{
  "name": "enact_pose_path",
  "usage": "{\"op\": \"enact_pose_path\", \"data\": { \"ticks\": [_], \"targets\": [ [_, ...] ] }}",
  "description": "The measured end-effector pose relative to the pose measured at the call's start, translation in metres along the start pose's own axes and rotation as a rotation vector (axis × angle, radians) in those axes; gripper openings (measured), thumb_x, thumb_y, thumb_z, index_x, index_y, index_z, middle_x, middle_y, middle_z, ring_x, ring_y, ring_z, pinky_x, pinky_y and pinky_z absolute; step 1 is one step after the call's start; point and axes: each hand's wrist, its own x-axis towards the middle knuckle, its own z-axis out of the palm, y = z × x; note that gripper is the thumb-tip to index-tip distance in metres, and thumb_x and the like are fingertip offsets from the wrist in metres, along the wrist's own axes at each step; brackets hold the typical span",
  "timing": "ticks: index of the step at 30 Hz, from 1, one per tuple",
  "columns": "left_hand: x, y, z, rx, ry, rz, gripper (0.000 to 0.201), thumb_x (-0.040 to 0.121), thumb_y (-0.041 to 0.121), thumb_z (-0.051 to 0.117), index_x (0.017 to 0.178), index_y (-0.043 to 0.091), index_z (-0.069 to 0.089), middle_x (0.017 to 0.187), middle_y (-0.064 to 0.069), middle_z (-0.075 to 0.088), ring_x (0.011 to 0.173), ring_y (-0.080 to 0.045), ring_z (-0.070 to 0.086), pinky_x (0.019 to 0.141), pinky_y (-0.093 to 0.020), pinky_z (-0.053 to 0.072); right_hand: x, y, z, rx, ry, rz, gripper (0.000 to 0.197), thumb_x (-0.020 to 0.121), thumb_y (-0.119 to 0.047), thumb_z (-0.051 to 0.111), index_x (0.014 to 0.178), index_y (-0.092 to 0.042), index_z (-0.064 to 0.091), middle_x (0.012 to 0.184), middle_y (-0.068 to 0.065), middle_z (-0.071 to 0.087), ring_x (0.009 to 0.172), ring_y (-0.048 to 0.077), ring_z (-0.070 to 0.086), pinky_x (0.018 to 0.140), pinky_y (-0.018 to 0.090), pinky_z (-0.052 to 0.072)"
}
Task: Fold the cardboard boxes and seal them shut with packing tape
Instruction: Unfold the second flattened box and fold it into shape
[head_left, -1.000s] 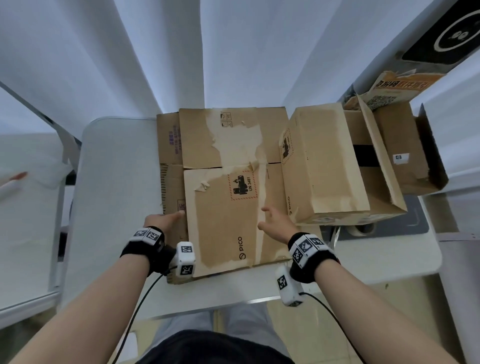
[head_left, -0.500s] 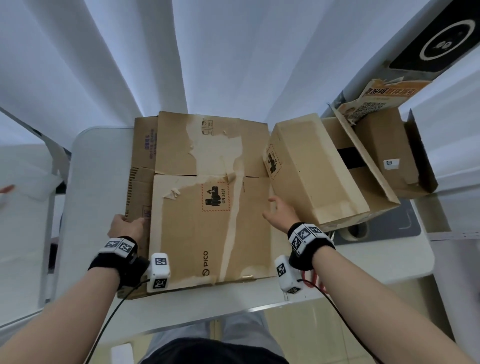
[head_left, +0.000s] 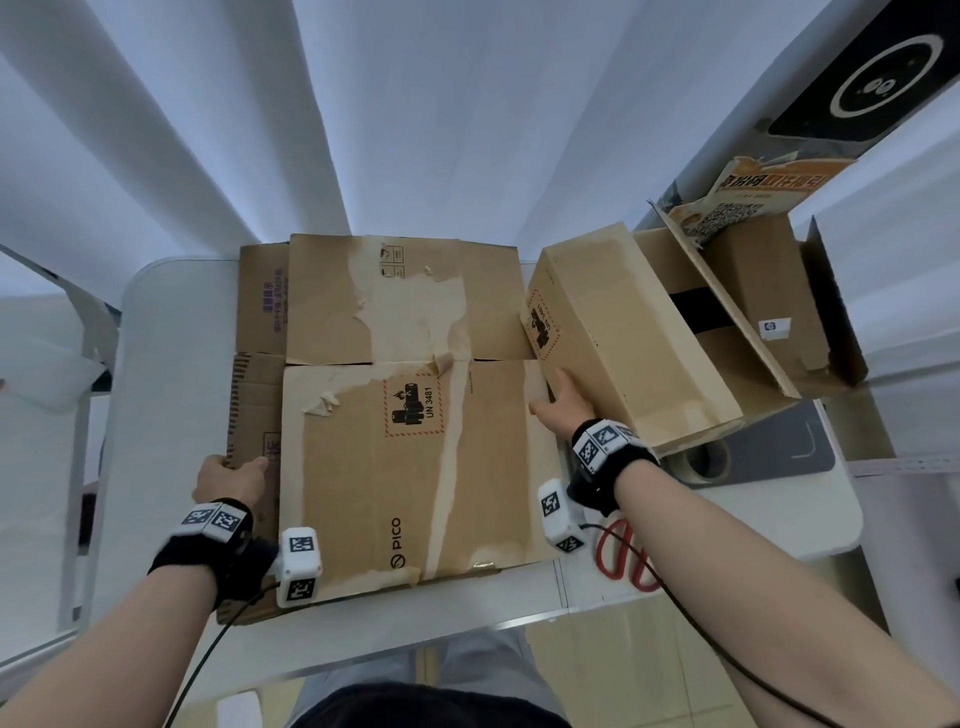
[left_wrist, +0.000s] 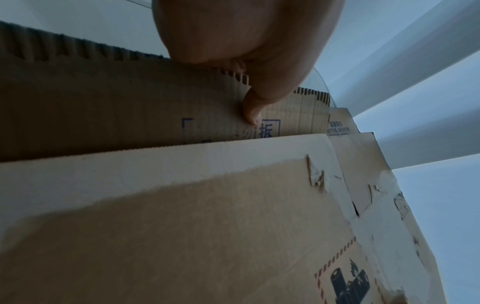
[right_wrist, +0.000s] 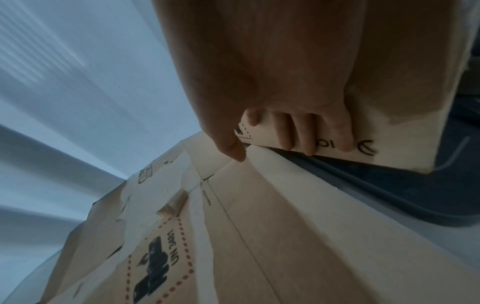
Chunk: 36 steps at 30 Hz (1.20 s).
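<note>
The worktop (head_left: 171, 364) carries nearly everything I need: in front of me lies the flat box (head_left: 415, 467), still collapsed, its long axis running away from me towards the curtain, with a second flattened sheet (head_left: 257, 395) showing from under its left edge. To its right stands a made-up box (head_left: 623, 338), tipped on a slant, and beyond that an open box (head_left: 769, 296) with its flaps up. Half hidden under the made-up box sits the tape roll (head_left: 704, 460), and near my right forearm lie the red scissors (head_left: 621, 556). My left hand (head_left: 228, 478) is at the left edge of the stack: the left wrist view shows my thumb (left_wrist: 253, 111) pressed on top of the lower sheet's corrugated edge, and I judge the fingers are curled beneath, though I cannot see them. My right hand (head_left: 563, 405) is at the far right edge of the flat box, where it meets the made-up box; its fingers (right_wrist: 298, 133) are laid fairly straight against that box's printed side, the thumb touching the flat box, gripping nothing. The flat box thus lies between my two hands, the left nearer its near corner, the right further up its side. I judge the next step is to clear the made-up box aside and open the flat one; the risk is lifting both sheets together on the left.
</note>
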Motion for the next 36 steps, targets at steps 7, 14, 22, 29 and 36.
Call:
{"op": "enact_pose_path", "data": {
  "ticks": [7,14,22,29,36],
  "targets": [
    [0.001,-0.001,-0.001,-0.009,-0.019,-0.057,0.052,0.092,0.026,0.068,0.134,-0.001,0.051,0.133,-0.027,0.056,0.12,-0.046,0.053,0.101,-0.048,0.044,0.011,-0.011,0.004,0.071,0.046,-0.019,0.081,0.096,-0.025,0.056,0.16,-0.026,0.006,0.161,0.01,0.026,0.146,0.031,0.029,0.114,0.038,0.029],
    [0.004,-0.014,0.004,-0.033,0.001,-0.105,0.054,0.093,0.025,0.066,0.138,-0.001,0.048,0.137,-0.026,0.053,0.123,-0.045,0.051,0.101,-0.046,0.042,0.024,-0.014,0.001,0.063,0.039,-0.056,0.083,0.095,-0.026,0.058,0.159,-0.027,0.005,0.162,0.007,0.027,0.144,0.031,0.034,0.115,0.041,0.029],
    [0.007,-0.021,-0.003,-0.024,0.032,-0.106,0.057,0.085,0.025,0.074,0.134,0.006,0.05,0.14,-0.021,0.05,0.123,-0.042,0.051,0.105,-0.05,0.043,0.03,-0.016,0.008,0.055,0.072,-0.054,0.075,0.095,-0.022,0.059,0.157,-0.014,0.018,0.156,0.013,0.035,0.141,0.032,0.038,0.113,0.039,0.032],
    [-0.009,-0.017,0.006,0.113,-0.024,0.104,0.062,0.085,0.026,0.073,0.141,0.01,0.049,0.148,-0.014,0.028,0.135,-0.037,0.033,0.112,-0.045,0.033,0.021,0.022,0.039,-0.145,0.008,0.075,0.057,0.092,-0.025,0.061,0.138,0.001,0.041,0.145,0.021,0.042,0.134,0.035,0.04,0.108,0.04,0.036],
    [-0.02,-0.015,0.014,0.083,-0.188,0.138,0.078,0.08,0.043,0.076,0.143,0.007,0.046,0.15,-0.019,0.032,0.132,-0.037,0.043,0.112,-0.043,0.034,0.013,0.027,0.044,-0.147,0.092,0.038,0.077,0.092,-0.03,0.061,0.151,-0.008,0.018,0.148,0.017,0.021,0.135,0.042,0.036,0.118,0.047,0.024]
  ]
}}
